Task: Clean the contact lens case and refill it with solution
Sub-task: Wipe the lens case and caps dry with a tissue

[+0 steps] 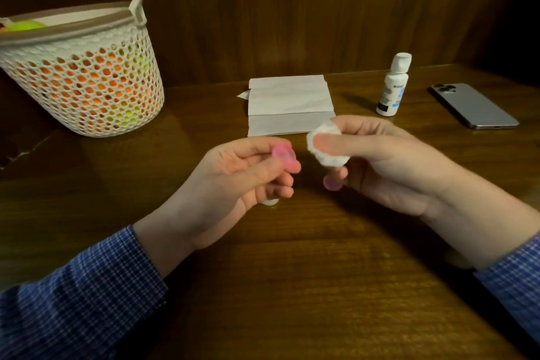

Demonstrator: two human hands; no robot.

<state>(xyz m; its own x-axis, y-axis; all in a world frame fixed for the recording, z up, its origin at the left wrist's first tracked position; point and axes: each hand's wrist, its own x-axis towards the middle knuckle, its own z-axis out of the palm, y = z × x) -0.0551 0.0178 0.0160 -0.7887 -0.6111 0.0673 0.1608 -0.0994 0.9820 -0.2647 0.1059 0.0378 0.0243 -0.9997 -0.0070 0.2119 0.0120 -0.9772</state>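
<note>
A small white object (270, 202) peeks out under the left hand (233, 181), mostly hidden; what it is cannot be told. A pink piece (331, 183) shows beneath the right hand (380, 164), partly covered by the fingers, and whether it lies on the desk (292, 272) or is held is unclear. Both sleeves (73, 295) are blue checked and run out of view at the bottom corners.

The contact lens case (283, 155) is translucent pink, small and round-edged, blurred in outline. The left hand's thumb and curled fingers pinch it above the desk, near the middle. The right hand's thumb and fingers pinch a crumpled white tissue wad (327, 145) just beside the case, not clearly touching it.

Behind, a folded white tissue sheet (289, 105) lies flat. The white solution bottle (393, 86) stands upright with its cap on, near a grey phone (473, 105) lying face down. At far left a white perforated basket (87, 73) holds orange and yellow-green items seen through its holes.
</note>
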